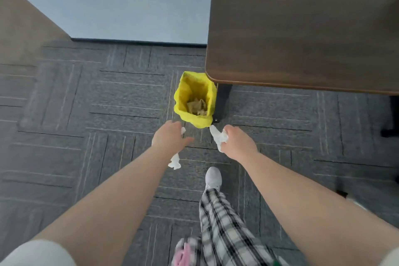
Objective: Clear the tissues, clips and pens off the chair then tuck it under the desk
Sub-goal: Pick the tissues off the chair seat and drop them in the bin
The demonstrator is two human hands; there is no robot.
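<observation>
Both arms reach forward over the carpet toward a bin lined with a yellow bag (181, 97), which stands on the floor by the desk leg. My left hand (169, 136) is closed on a white tissue (174, 163) that hangs down below the palm. My right hand (238, 139) grips another crumpled white tissue (218, 136), its tip pointing at the bin's near rim. Both hands are just short of the bin. Crumpled paper lies in the bottom of the bag. The chair is out of view.
A dark wooden desk (302, 28) fills the upper right, with its black leg (222, 101) right beside the bin. Grey carpet tiles (86, 114) cover the floor. My white shoe (213, 177) and checked trouser leg step forward. A wall runs along the back.
</observation>
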